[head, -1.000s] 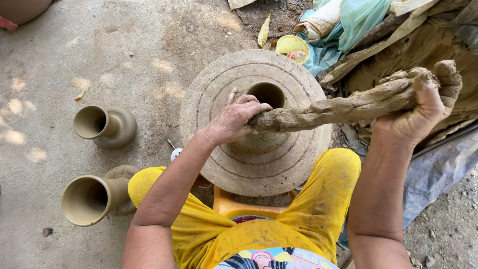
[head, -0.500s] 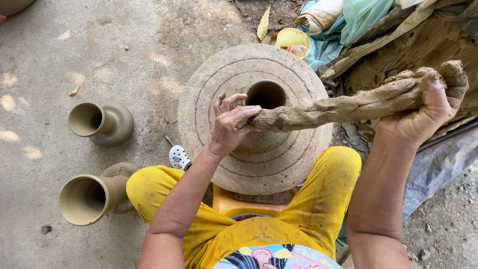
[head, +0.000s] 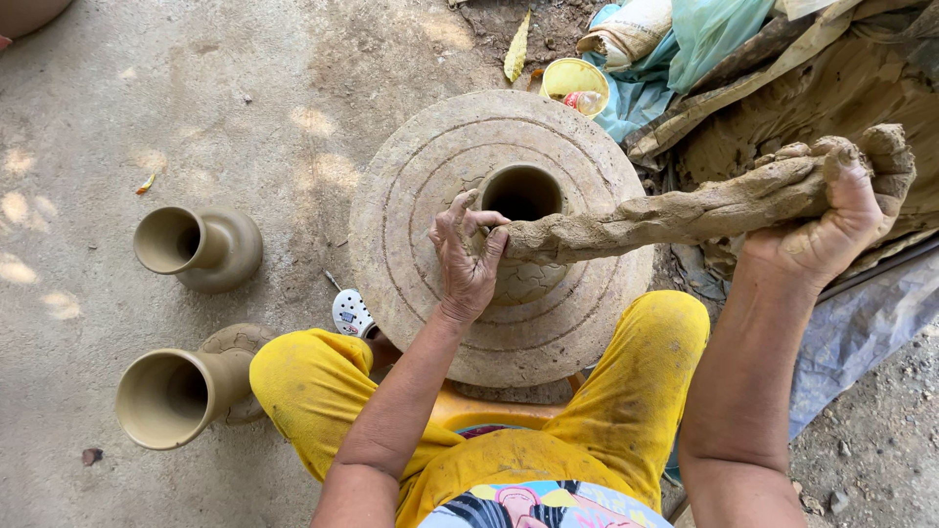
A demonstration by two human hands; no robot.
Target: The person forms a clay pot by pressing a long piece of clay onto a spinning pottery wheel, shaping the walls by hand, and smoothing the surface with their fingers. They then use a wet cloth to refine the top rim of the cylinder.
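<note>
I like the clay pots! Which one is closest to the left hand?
The pot on the wheel: the left hand touches its rim. The two vases stand apart on the floor.
</note>
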